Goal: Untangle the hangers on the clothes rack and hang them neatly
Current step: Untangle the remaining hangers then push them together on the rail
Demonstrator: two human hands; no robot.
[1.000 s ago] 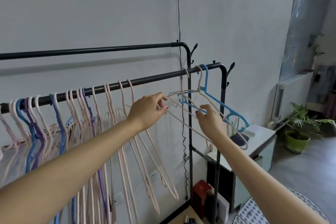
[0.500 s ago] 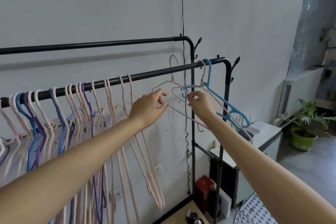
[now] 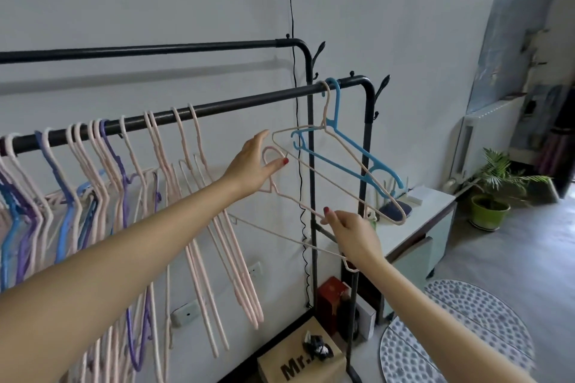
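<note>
Along the left stretch of the front rail (image 3: 217, 109) of the black clothes rack hangs a crowded row of pink, blue and purple hangers (image 3: 102, 171), their lower parts crossing one another. Toward the middle, two more pink hangers (image 3: 193, 146) hang side by side from the rail. The left hand (image 3: 253, 165) reaches forward below the rail, fingers fairly straight and spread, thumb lying against the hook of a loose pink hanger (image 3: 292, 199) that is off the rail and tilted on its side. The right hand (image 3: 350, 227) pinches the thin shoulder wire of that same hanger between thumb and fingertips, lower and to the right. At the right end of the rail, beside the corner post, a pink hanger (image 3: 342, 174) and a blue hanger (image 3: 348, 152) hang together, swung out at a slant. Farther right stand a white cabinet (image 3: 429, 221) and a potted plant (image 3: 488, 202) on the floor.
</note>
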